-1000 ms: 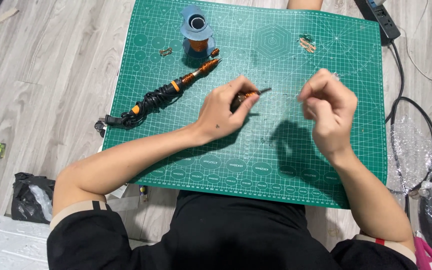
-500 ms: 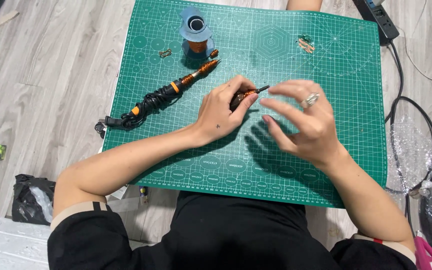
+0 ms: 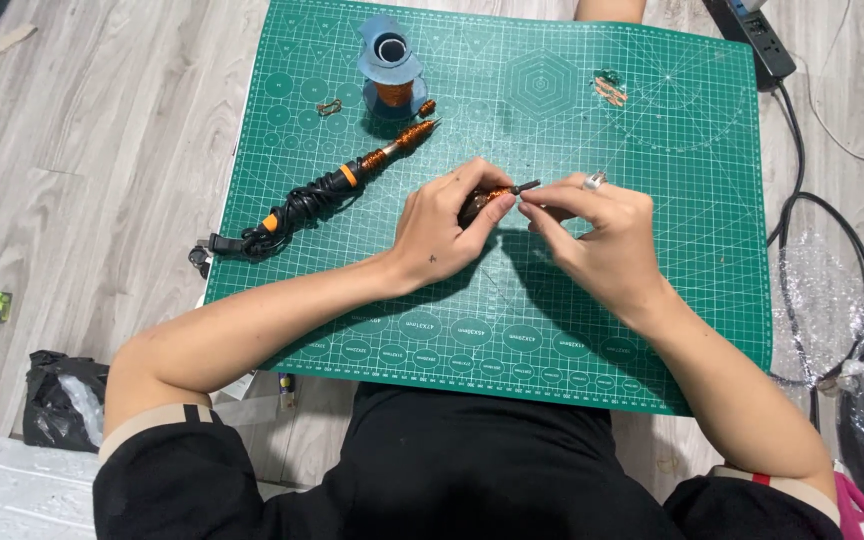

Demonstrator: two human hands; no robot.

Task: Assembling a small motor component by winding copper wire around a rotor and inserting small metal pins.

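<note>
1. One view only: a camera worn on the person's head.
2. It faces almost straight down, close above the green cutting mat (image 3: 652, 330) on the wooden floor (image 3: 82, 170).
3. The frame spans the whole mat, both forearms and the lap.

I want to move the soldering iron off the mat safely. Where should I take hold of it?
Grip the soldering iron at its black handle wrapped with cord, just below the orange ring, coming from above. It lies flat, slanted, with the copper-wound tip pointing up-right toward the spool, so keep away from that end.
</note>
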